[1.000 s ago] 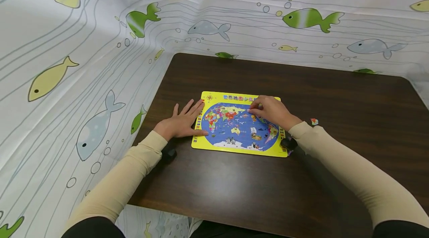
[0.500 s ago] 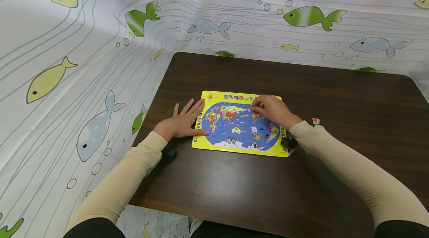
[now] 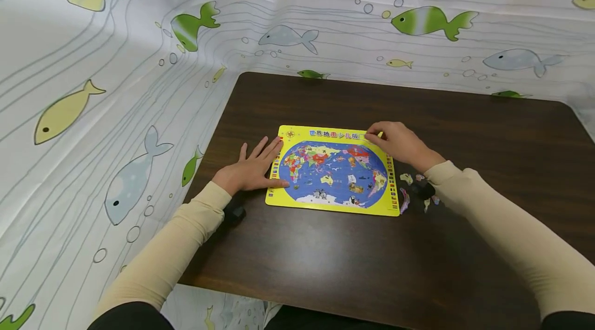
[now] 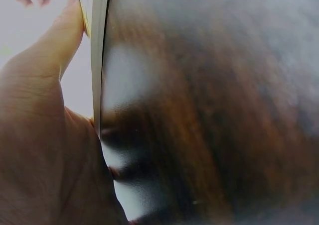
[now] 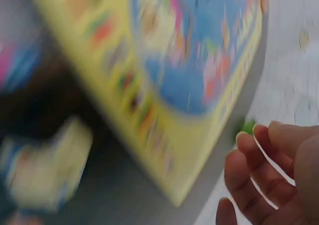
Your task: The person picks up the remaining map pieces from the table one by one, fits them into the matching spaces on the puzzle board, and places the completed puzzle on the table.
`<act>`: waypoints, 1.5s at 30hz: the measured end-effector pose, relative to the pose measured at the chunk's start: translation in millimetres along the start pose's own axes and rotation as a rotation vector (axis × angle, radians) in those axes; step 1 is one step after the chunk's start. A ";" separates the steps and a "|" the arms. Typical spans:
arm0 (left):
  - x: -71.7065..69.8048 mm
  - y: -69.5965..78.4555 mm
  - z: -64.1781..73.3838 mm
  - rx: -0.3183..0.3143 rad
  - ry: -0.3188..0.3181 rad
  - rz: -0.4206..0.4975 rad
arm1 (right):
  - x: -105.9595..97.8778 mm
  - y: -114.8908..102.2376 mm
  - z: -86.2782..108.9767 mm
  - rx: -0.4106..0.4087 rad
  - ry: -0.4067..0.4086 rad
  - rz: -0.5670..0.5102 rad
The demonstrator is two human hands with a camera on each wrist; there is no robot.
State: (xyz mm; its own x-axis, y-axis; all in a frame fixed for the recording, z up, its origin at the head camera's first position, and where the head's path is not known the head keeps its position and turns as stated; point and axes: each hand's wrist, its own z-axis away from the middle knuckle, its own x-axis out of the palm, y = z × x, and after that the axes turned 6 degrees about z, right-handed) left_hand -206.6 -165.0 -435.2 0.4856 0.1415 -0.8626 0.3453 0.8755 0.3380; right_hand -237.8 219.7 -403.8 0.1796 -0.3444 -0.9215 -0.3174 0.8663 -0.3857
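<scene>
Board: one yellow-framed map board; lies flat on the dark brown table, nearer its left end; long side towards the person
Contents of frame: one blue oval map, holding coloured land areas and small animal pictures, penguins among them; one compass mark at the upper left; one row of coloured characters along the top; two columns of small flags, one at each side
Left hand: one left hand; fingers straight and spread, laid at the board's left edge; thumb lies over the frame, its tip reaching the oval; nothing gripped
Right hand: one right hand; by the board's upper right corner; fingers loosely curled, slight gaps between them in the right wrist view; nothing seen held; contact with the board cannot be told
Loose pieces: at least five, beside the board's right edge; one purple piece nearest the frame, one pale piece above it, others smaller; exact count hidden by the right wrist device
Wrist devices: two, black; left device, right device
Sleeves: two cream sleeves
Surround: one white sheet, printed with yellow, green and grey-blue fish
</scene>
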 end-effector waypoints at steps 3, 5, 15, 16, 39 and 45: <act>-3.3 0.9 0.0 -0.008 0.005 -0.006 | -19.2 24.0 14.0 -0.039 0.039 0.014; -5.2 1.6 -0.3 -0.005 0.008 -0.007 | -30.0 40.9 26.4 -0.066 0.057 0.039; -2.9 4.0 5.4 0.010 0.007 -0.011 | -47.0 103.7 81.3 -0.107 0.058 0.214; -1.9 3.9 6.1 0.012 0.007 -0.014 | -46.1 107.2 83.9 -0.103 0.055 0.222; -0.1 4.2 6.4 0.010 0.023 -0.003 | -36.1 128.6 93.5 -0.094 0.081 0.253; -0.7 4.9 6.4 0.014 0.023 0.002 | -35.9 134.3 95.2 -0.137 0.090 0.252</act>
State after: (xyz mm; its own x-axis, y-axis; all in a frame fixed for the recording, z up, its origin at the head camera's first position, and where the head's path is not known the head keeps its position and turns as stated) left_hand -200.1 -163.7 -430.5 0.4678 0.1545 -0.8703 0.3553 0.8687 0.3452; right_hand -198.2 382.9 -418.1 -0.0022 -0.1605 -0.9870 -0.4653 0.8738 -0.1410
